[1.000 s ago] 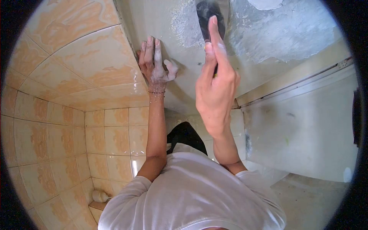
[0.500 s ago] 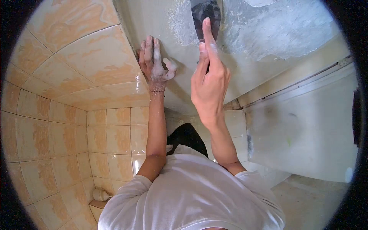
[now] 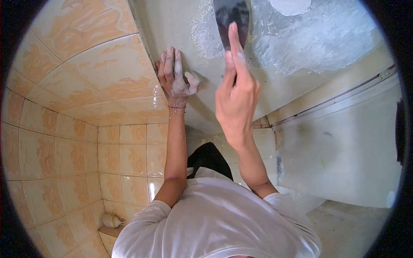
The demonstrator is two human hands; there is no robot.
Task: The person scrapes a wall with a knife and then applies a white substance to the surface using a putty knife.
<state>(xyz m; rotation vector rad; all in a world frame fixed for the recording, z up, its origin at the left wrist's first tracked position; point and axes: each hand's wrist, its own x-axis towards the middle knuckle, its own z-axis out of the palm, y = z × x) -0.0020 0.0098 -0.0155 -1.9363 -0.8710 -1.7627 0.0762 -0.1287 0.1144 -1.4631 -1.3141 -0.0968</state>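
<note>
My right hand (image 3: pixel 238 96) grips a scraper (image 3: pixel 232 15) with a wide dark blade, its index finger stretched along the blade. The blade lies against the painted wall surface (image 3: pixel 172 26), between a small rough patch (image 3: pixel 206 34) and a large bare grey-blue patch (image 3: pixel 314 38). The scraper's handle is mostly hidden by the hand. My left hand (image 3: pixel 175 77), dusted with white powder, rests on the wall by the tiled edge with its fingers apart and nothing in it.
Orange and cream tiles (image 3: pixel 77 159) cover the left side. A white round object (image 3: pixel 112 220) sits on a small ledge (image 3: pixel 111 231) at the lower left. At the right are a metal-edged frame (image 3: pixel 335 94) and a pale panel (image 3: pixel 340 150).
The scraper and my right hand have shifted slightly left since a second ago. My left hand keeps its place on the wall, while the view has tilted a little.
</note>
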